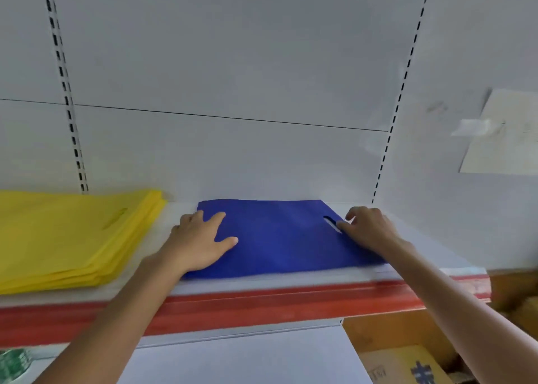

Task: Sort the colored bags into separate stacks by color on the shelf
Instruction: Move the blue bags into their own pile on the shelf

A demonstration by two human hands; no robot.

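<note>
Your left hand (201, 244) lies flat on the left part of the blue bag (279, 238), fingers straight and spread, thumb pointing toward the middle of the fabric. Your right hand (366, 226) sits at the bag's right edge with its fingers bent. One fingertip is just beside the handle cut-out (330, 222), but you cannot tell whether the hand pinches the fabric or only rests on it.

The blue bag lies flat on the white shelf (291, 279), its far edge close to the back panel (233, 78) and its near edge close to the shelf's front. To its left, apart from it with a strip of bare shelf between, is the yellow stack (67, 235), several bags deep, with its layered edges showing along the near and right sides.

A red strip (262, 305) runs along the shelf's front edge and carries no readable price or text. A pale paper sheet (506, 133) is taped to the wall at the right, and its faint marks are too blurred to read. Below on the right is a cardboard box (407, 366) printed with a blue character, cut off by the frame and not legible.
</note>
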